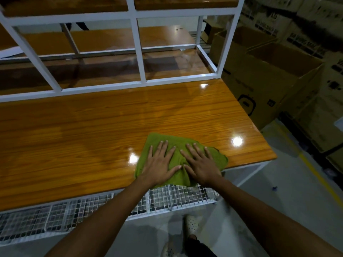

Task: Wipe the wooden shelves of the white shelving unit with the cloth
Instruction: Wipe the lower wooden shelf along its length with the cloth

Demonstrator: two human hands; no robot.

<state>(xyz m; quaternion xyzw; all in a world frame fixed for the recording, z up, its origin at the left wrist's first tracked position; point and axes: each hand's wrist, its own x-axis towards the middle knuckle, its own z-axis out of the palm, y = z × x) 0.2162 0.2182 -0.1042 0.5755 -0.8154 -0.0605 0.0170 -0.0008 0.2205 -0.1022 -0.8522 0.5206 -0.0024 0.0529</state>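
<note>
On wooden shelf (92, 136) | left hand (159, 164), right hand (200, 164) flat, fingers spread, pressing green cloth (220, 160) | cardboard box (259, 86) open beside

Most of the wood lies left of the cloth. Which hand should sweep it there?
Probably the left hand. It presses flat on the green cloth's left half, nearer that long stretch of wooden shelf; the right hand would have to cross the body.

Cloth (161, 139) partly covered; other things cropped or blurred.
The left hand (159, 162) and right hand (201, 164) hide the middle of the cloth; the top shelf (74, 4) runs off the upper edge, the wide shelf (65, 136) off the left, and print on the boxes (269, 75) at right is too blurred to read.
</note>
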